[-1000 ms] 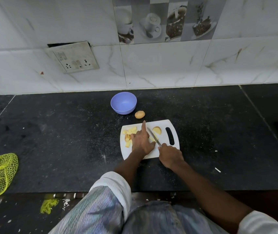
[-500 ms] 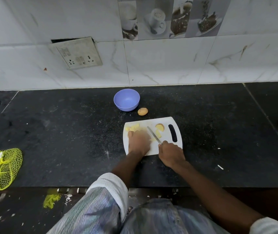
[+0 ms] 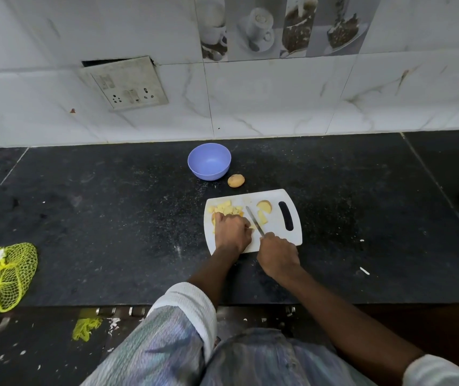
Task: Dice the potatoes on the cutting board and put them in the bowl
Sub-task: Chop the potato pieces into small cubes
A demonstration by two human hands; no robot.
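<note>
Two hands work on the cutting board (image 3: 275,196): the left hand (image 3: 232,231) curls over potato pieces (image 3: 226,208), the right hand (image 3: 278,256) grips a knife (image 3: 254,220); beyond them sits the bowl (image 3: 209,161).

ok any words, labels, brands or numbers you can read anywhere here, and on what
None can be read.
Switch plate on the wall: only sockets and switches show, no lettering.
Picture tiles: cups and desserts, no words.
Bowl, cutting board, knife, mesh bag: no print visible.
</note>
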